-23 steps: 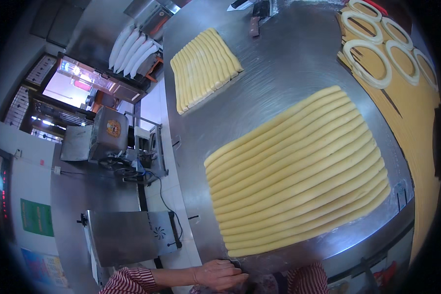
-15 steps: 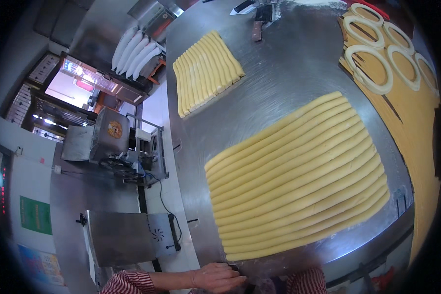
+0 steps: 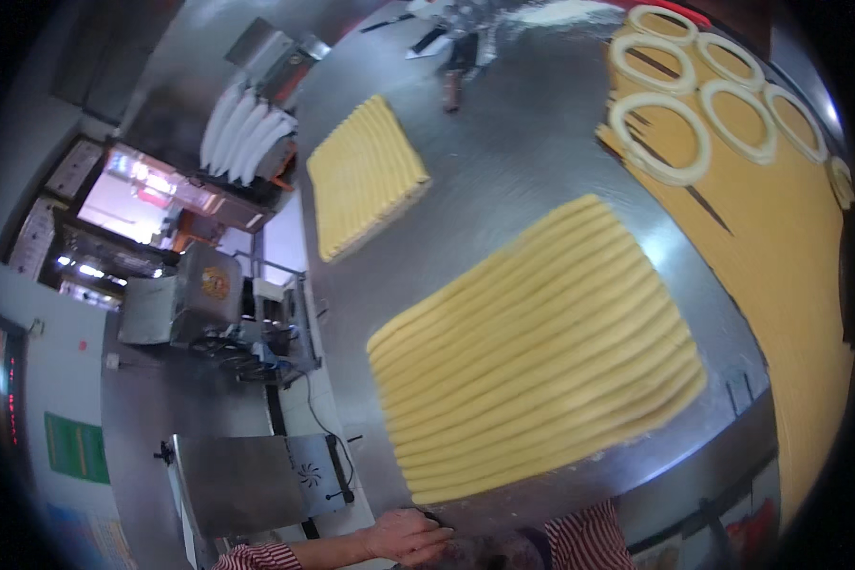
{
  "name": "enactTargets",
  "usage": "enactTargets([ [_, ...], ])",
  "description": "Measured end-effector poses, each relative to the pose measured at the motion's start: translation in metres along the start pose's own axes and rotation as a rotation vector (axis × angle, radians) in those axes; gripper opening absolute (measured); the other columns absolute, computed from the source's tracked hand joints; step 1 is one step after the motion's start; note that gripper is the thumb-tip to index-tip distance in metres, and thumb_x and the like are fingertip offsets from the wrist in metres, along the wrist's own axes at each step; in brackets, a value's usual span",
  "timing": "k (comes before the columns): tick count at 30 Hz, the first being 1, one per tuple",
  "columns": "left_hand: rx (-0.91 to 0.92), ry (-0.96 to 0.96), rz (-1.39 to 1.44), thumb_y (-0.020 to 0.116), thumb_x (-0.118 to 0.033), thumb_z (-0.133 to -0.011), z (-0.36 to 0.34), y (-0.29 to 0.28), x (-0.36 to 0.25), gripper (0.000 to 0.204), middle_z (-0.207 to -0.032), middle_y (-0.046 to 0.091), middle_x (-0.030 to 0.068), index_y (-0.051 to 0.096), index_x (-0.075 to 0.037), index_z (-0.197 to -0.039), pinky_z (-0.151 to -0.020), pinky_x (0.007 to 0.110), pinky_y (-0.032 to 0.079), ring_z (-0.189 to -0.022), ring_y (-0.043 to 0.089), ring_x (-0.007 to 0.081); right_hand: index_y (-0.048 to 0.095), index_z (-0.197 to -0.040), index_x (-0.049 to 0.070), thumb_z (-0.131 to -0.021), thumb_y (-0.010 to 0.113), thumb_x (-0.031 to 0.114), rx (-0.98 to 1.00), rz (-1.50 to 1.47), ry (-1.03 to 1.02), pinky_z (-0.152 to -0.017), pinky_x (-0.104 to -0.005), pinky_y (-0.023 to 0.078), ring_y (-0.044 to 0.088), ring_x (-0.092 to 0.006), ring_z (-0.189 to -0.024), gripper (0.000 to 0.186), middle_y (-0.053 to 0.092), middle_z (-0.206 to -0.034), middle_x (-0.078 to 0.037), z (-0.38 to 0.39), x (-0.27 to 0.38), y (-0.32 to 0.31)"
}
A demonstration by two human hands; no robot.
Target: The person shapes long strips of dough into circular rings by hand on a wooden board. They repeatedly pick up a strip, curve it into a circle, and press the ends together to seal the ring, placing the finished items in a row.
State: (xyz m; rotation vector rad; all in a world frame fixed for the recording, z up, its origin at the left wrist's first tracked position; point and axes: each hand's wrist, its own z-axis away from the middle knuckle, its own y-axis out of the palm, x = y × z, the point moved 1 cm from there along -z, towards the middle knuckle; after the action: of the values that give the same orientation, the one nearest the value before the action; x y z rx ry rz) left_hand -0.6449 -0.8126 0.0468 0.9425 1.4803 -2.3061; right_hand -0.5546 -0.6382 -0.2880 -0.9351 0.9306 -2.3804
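My left hand (image 3: pixel 407 537) is at the table's near edge, its fingers curled together. A small dark thing shows beside the fingers, and what they hold, if anything, is hidden. Just beyond the hand lies a wide sheet of yellow dough ropes (image 3: pixel 532 351), set side by side and touching. A smaller block of similar ropes (image 3: pixel 366 176) sits farther off to the left. Of my right arm only the striped sleeve (image 3: pixel 587 537) shows at the lower edge; the right hand is out of sight.
A wooden board (image 3: pixel 779 256) along the right holds several dough rings (image 3: pixel 660 138). Scrapers with handles (image 3: pixel 452 85) and white flour (image 3: pixel 565 13) are at the far end of the metal table (image 3: pixel 503 180). Kitchen machines (image 3: pixel 204 294) and a steel cabinet (image 3: pixel 247 480) stand left.
The view has turned a little, so the dough and board appear farther left. My left hand stays at the table edge with its fingers curled. The dough has not visibly changed.
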Motion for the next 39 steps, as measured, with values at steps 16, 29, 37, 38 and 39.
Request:
enactTargets([
  [16,-0.484,-0.022,0.147,0.075,-0.004,-0.076,-0.267,-0.072,-0.329,0.025,-0.078,0.066,0.0097,0.07,-0.006,-0.101,-0.055,0.034,0.048,-0.06,0.062,0.0225,0.056,-0.136,0.01,-0.09,0.061,0.02,-0.103,-0.808,0.027,-0.088,-0.0429,0.054,0.067,-0.0336,-0.1,0.048,0.066,-0.119,-0.017,0.532,-0.199,-0.291],
  [29,-0.495,0.26,0.251,0.067,-0.003,-0.084,-0.752,-0.201,-0.457,0.029,-0.103,0.062,0.0099,0.067,-0.006,-0.113,-0.076,0.039,0.053,-0.091,0.064,0.0291,0.049,-0.144,0.012,-0.087,0.062,0.005,-1.009,-0.563,0.287,-0.068,-0.0366,0.054,0.066,-0.0236,-0.072,0.059,0.067,-0.086,-0.012,0.563,-0.516,-0.609],
  [37,-0.488,0.487,0.01,0.072,-0.004,-0.077,-0.999,-0.218,-0.351,0.028,-0.097,0.059,0.0073,0.072,-0.01,-0.105,-0.08,0.04,0.051,-0.092,0.06,0.0264,0.047,-0.147,0.02,-0.089,0.063,0.015,-0.835,0.071,0.492,-0.075,-0.0425,0.047,0.061,-0.0256,-0.084,0.061,0.059,-0.093,-0.007,0.402,-0.628,-0.719],
  [38,-0.474,0.512,0.007,0.073,-0.004,-0.076,-1.013,-0.217,-0.342,0.028,-0.096,0.059,0.0069,0.072,-0.011,-0.104,-0.078,0.039,0.051,-0.09,0.06,0.0264,0.047,-0.148,0.021,-0.088,0.063,0.015,-0.824,0.099,0.496,-0.076,-0.0419,0.046,0.06,-0.0246,-0.085,0.062,0.058,-0.094,-0.007,0.392,-0.636,-0.722],
  [39,-0.475,0.514,0.025,0.073,-0.005,-0.076,-1.025,-0.216,-0.333,0.026,-0.094,0.058,0.0065,0.073,-0.011,-0.102,-0.077,0.039,0.05,-0.089,0.059,0.0263,0.046,-0.148,0.022,-0.088,0.064,0.016,-0.814,0.128,0.496,-0.076,-0.0413,0.045,0.06,-0.0236,-0.085,0.062,0.057,-0.094,-0.006,0.384,-0.644,-0.725],
])
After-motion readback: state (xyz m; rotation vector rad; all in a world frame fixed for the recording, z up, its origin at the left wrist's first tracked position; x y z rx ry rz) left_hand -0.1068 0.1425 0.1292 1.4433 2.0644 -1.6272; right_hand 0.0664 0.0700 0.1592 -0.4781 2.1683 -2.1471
